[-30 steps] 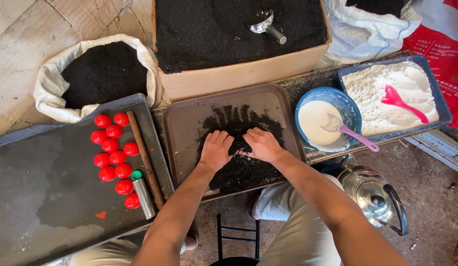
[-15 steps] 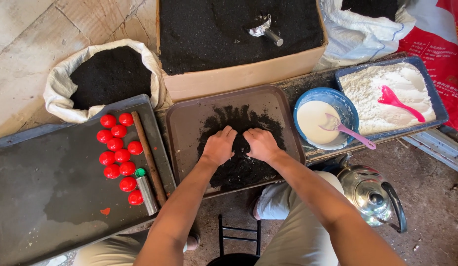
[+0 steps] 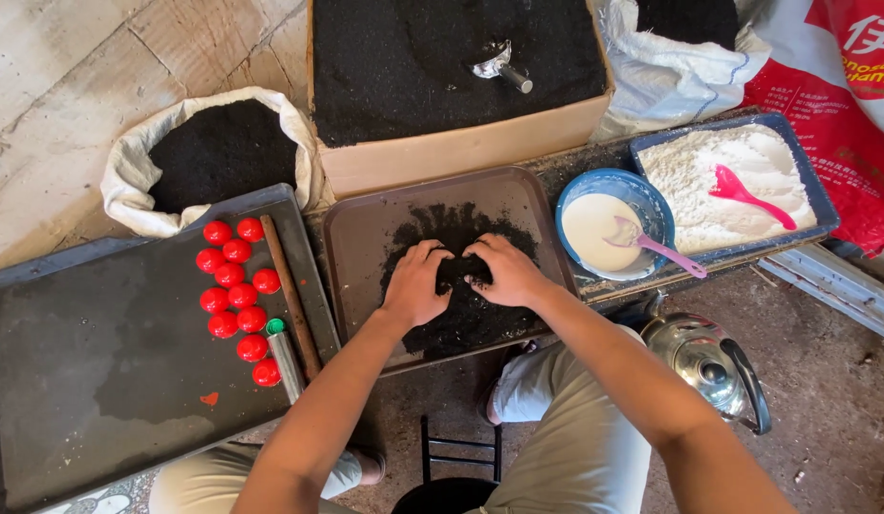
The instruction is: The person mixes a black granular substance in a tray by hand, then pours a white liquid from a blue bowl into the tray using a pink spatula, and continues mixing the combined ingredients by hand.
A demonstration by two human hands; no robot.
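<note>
A brown tray point(image 3: 366, 238) lies in front of me with a heap of black powder point(image 3: 466, 319) on it. My left hand point(image 3: 415, 283) and my right hand point(image 3: 500, 269) press side by side into the heap, fingers curled around a clump of the dark powder between them. Both palms face down and the fingertips are partly buried.
Red balls point(image 3: 235, 286), a wooden stick point(image 3: 290, 295) and a metal tube point(image 3: 284, 354) lie on a dark sheet point(image 3: 90, 381) at left. A sack of black powder point(image 3: 218, 152), a cardboard box with a scoop point(image 3: 504, 67), a blue bowl point(image 3: 613, 224), a white-powder tray point(image 3: 727, 181) and a kettle point(image 3: 708, 366) surround it.
Both hands have drawn closer together and slid slightly toward the far side of the heap, gathering the powder between them.
</note>
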